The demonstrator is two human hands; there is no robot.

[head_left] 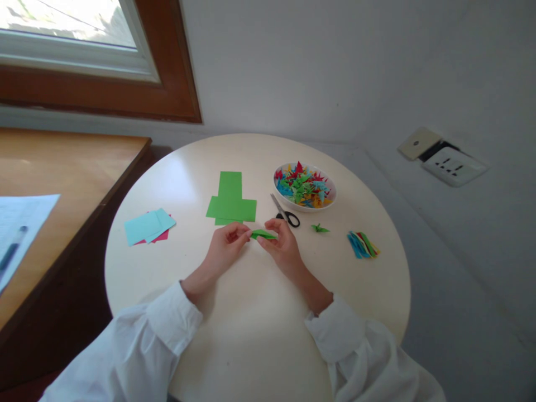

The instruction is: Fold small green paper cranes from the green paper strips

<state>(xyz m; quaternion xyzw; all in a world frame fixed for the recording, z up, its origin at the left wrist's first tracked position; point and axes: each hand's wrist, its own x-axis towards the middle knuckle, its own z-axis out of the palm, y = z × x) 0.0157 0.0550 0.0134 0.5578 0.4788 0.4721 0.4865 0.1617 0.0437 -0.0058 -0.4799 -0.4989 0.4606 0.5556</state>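
Between my two hands is a small folded piece of green paper (263, 234), long and narrow, held just above the white round table (251, 346). My left hand (228, 244) pinches its left end between thumb and forefinger. At its right side, my right hand (283, 244) grips it with thumb and fingers. Just beyond my hands lie flat sheets of green paper (230, 204), overlapping crosswise. Black-handled scissors (287, 213) rest past my right hand, blades pointing away. To the right sits a small green paper crane (320, 228).
A white oval bowl (330, 202) full of colourful paper cranes stands at the back right. A stack of coloured paper strips (363, 245) lies near the right edge, light blue and red paper sheets (144, 228) at left. A wooden desk (84, 153) adjoins on the left.
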